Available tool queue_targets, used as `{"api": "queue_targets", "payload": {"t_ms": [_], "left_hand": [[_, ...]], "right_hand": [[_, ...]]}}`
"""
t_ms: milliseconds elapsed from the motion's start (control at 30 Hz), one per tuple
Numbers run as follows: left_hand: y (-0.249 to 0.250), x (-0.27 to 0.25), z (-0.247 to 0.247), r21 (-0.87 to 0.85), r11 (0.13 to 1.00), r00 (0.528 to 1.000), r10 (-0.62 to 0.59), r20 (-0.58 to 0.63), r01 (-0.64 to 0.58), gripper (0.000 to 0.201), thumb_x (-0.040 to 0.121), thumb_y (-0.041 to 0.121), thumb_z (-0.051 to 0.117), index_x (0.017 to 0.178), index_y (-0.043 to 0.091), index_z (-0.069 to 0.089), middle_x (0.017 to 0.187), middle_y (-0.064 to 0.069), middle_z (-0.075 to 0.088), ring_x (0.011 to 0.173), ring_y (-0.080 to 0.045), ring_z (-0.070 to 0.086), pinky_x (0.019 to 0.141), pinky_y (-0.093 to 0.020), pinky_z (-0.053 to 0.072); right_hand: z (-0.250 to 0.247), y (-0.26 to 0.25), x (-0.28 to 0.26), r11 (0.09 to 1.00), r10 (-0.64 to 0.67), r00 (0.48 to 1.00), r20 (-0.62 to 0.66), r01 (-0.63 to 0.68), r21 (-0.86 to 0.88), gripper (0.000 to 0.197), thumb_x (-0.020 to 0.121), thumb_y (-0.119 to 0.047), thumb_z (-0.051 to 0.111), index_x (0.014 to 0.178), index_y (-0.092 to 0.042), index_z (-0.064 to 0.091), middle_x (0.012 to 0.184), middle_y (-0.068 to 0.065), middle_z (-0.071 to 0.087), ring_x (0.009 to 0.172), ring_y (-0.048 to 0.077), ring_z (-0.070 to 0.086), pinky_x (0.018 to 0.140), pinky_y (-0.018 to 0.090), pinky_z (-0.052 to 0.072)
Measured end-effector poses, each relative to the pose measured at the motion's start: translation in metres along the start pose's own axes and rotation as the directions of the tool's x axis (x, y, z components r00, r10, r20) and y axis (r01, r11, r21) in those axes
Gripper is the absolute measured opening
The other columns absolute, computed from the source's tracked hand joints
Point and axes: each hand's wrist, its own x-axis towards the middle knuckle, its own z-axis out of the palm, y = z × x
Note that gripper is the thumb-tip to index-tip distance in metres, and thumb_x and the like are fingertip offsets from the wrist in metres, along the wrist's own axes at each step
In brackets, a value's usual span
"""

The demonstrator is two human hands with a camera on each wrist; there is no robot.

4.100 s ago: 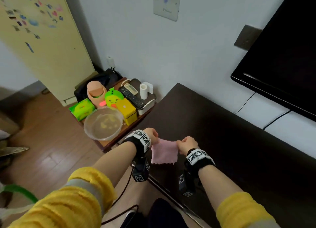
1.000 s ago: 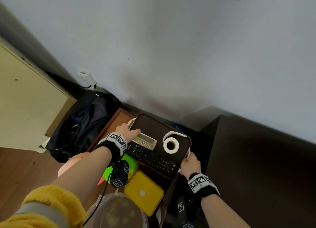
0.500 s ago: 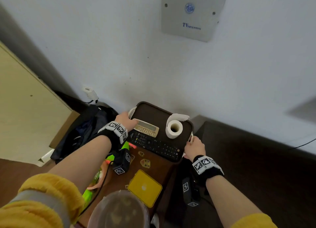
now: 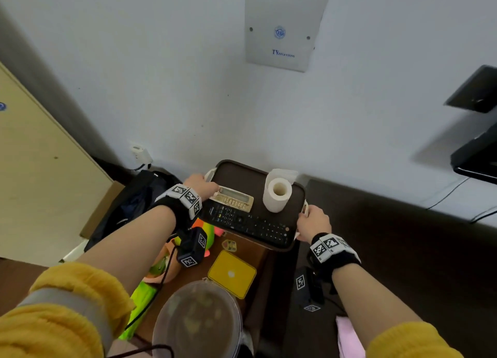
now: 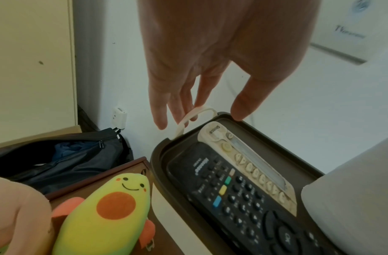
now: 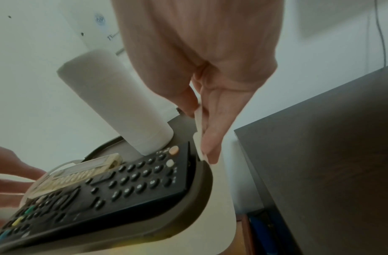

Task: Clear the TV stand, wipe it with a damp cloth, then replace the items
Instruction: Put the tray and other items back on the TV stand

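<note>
I hold the tray (image 4: pixel 289 246) by its two white handles, left hand (image 4: pixel 200 187) and right hand (image 4: pixel 313 223). It sits mid-frame, long side between my hands. The TV stand (image 4: pixel 403 250) waits right, nearer my right hand.

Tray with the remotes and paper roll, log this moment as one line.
tray: held by handles | left hand, right hand: each grips one | load: black remote, beige remote, paper roll upright | cloth: on stand
</note>
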Motion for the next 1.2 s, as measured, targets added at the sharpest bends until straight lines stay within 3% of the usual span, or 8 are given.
{"api": "queue_targets", "payload": {"t_ms": [133,300,500,667,733,867,1000,1200], "left_hand": [[0.022,-0.017,0.009,0.023,0.999,0.999,0.040,0.017,-0.040,0.037,0.084,0.023,0.061,0.108,-0.006,0.061,0.111,-0.026,0.063,0.103,-0.037,0.060,0.081,-0.036,0.047],[0.055,-0.033,0.036,-0.003,0.996,0.995,0.084,0.058,-0.084,0.032,0.080,0.022,0.062,0.101,-0.001,0.065,0.092,-0.016,0.063,0.093,-0.033,0.062,0.075,-0.030,0.045],[0.112,-0.048,0.095,-0.027,0.995,0.989,0.099,0.111,-0.096,0.029,0.081,0.024,0.061,0.102,0.004,0.066,0.097,-0.015,0.066,0.097,-0.032,0.064,0.084,-0.033,0.052],[0.161,-0.052,0.158,-0.047,0.995,0.991,0.090,0.103,-0.086,0.016,0.082,0.021,0.062,0.092,0.009,0.064,0.090,-0.010,0.062,0.086,-0.028,0.060,0.081,-0.032,0.051],[0.177,-0.052,0.181,-0.055,0.995,0.990,0.089,0.111,-0.083,0.018,0.081,0.021,0.063,0.095,0.009,0.063,0.094,-0.011,0.063,0.090,-0.028,0.062,0.084,-0.034,0.053],[0.199,-0.049,0.217,-0.047,0.998,0.989,0.056,0.136,-0.050,0.017,0.079,0.022,0.063,0.090,0.011,0.059,0.096,-0.013,0.065,0.096,-0.031,0.064,0.086,-0.041,0.056],[0.214,-0.041,0.237,0.004,0.998,0.991,0.068,0.119,-0.068,0.030,0.083,0.024,0.061,0.106,0.006,0.065,0.105,-0.014,0.067,0.102,-0.032,0.062,0.088,-0.038,0.053],[0.223,-0.024,0.240,0.065,0.992,0.987,0.103,0.121,-0.112,0.030,0.085,0.021,0.058,0.110,0.003,0.063,0.110,-0.016,0.066,0.105,-0.033,0.061,0.089,-0.037,0.050]], "right_hand": [[-0.028,0.014,-0.007,1.000,0.003,0.999,-0.032,-0.004,-0.024,0.020,0.086,-0.024,0.048,0.097,-0.013,0.060,0.102,0.015,0.066,0.091,0.036,0.065,0.080,0.045,0.056],[-0.073,0.040,-0.004,1.000,0.023,0.996,-0.088,-0.025,-0.019,0.019,0.088,-0.024,0.049,0.099,-0.015,0.062,0.100,0.013,0.066,0.092,0.034,0.065,0.081,0.045,0.056],[-0.133,0.089,0.026,0.997,0.074,0.992,-0.102,-0.075,-0.008,0.018,0.085,-0.022,0.048,0.094,-0.018,0.063,0.098,0.011,0.067,0.086,0.032,0.066,0.079,0.043,0.057],[-0.180,0.134,0.064,0.991,0.120,0.984,-0.128,-0.127,-0.049,0.025,0.091,-0.017,0.047,0.109,-0.015,0.064,0.110,0.015,0.065,0.107,0.036,0.058,0.088,0.035,0.046],[-0.195,0.150,0.079,0.990,0.121,0.985,-0.126,-0.129,-0.053,0.025,0.091,-0.017,0.047,0.108,-0.016,0.065,0.109,0.014,0.066,0.107,0.035,0.059,0.089,0.036,0.049],[-0.217,0.173,0.109,0.989,0.117,0.989,-0.087,-0.124,-0.080,0.025,0.088,-0.017,0.047,0.102,-0.018,0.067,0.104,0.012,0.068,0.100,0.034,0.062,0.088,0.040,0.051],[-0.229,0.184,0.132,0.986,0.122,0.990,-0.064,-0.129,-0.110,0.024,0.090,-0.018,0.047,0.104,-0.016,0.066,0.106,0.011,0.068,0.102,0.034,0.061,0.087,0.036,0.049],[-0.224,0.184,0.160,0.992,0.091,0.996,-0.004,-0.091,-0.093,0.022,0.087,-0.021,0.048,0.097,-0.019,0.067,0.096,0.009,0.069,0.093,0.034,0.065,0.083,0.045,0.055]]}}
